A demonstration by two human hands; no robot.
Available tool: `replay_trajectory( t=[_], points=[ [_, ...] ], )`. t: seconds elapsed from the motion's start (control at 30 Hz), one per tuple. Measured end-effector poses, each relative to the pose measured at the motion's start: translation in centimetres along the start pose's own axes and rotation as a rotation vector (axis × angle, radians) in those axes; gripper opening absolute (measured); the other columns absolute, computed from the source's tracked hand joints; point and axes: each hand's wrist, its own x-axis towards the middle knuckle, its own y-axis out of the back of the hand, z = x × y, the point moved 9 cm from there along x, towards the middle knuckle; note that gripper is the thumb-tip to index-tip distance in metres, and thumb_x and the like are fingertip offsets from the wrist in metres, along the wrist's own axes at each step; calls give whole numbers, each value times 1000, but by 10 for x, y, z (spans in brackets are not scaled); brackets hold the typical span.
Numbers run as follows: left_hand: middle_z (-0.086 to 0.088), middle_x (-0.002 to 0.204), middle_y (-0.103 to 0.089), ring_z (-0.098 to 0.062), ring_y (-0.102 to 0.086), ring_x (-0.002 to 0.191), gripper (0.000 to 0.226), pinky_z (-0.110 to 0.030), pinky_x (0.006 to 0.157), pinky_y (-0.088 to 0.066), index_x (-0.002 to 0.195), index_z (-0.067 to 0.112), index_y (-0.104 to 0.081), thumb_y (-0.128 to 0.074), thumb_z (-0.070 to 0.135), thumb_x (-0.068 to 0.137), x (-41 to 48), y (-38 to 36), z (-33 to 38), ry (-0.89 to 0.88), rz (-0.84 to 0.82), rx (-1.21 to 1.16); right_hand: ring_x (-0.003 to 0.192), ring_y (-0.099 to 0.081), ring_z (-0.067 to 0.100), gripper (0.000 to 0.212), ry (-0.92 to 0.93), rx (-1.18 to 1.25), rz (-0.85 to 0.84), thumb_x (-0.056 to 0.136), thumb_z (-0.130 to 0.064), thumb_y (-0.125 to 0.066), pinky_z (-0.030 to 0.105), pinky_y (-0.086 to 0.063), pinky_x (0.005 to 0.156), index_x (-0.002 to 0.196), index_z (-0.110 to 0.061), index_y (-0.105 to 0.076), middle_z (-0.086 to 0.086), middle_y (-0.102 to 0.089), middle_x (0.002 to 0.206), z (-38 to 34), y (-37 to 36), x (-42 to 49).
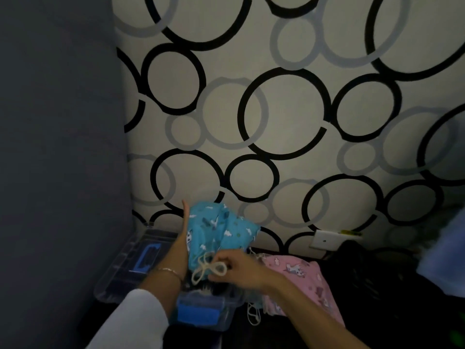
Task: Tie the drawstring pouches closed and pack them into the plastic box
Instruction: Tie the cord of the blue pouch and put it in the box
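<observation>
Ringed wallpaper (289, 122) behind; right hand (241, 270) pinches cord (208, 269), left hand (183, 235) flat against blue pouch (216, 233).

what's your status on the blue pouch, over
Left hand flat against blue pouch, right hand pinching its cream drawstring. Pouch over clear plastic box, not yet in. Pink pouch lies to the right.

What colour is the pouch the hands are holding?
The pouch is blue with small white prints, clearest in the head view.

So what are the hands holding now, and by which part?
The right hand pinches the drawstring loop of the blue pouch; the left hand lies flat against its left side.
</observation>
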Motion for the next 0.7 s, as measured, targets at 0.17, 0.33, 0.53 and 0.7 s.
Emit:
replay_trajectory(
  t=[0.17, 0.33, 0.53, 0.7],
  points=[
    [-13, 88, -71, -30, -62, 87, 77, -38, 67, -49, 97, 14, -65, -23, 78, 87, 14, 31, 2, -17, 122, 10, 63, -51, -10, 31, -164, -118, -109, 89, -15, -66, 5, -39, 60, 68, -34, -54, -19, -54, 69, 33, -36, 24],
    [-20, 109, -70, -33, -65, 93, 54, -38, 73, -53, 119, 10, -65, -52, 53, 89, 12, 42, -13, 53, 194, 92, 74, -50, 8, 22, -334, -113, -206, 86, -13, -59, 20, -40, 65, 68, -25, -58, -8, -54, 74, 58, -53, 37],
    [-14, 84, -63, -28, -58, 73, 32, -31, 60, -46, 114, 2, -59, -52, 20, 88, -3, 39, -13, 85, 358, 509, 98, -56, 17, 26, -431, -51, -256, 86, -7, -57, 27, -46, 86, 109, -2, -68, 6, -63, 104, 58, -61, 40],
    [-13, 128, -48, -29, -48, 116, 47, -33, 94, -43, 129, 7, -43, -59, 11, 84, -28, -8, 32, -493, 449, 1706, 108, -64, 19, 24, -266, -191, 74, 90, -6, -56, 34, -50, 100, 107, -3, -73, 11, -71, 115, 36, 35, 58]
  ],
)
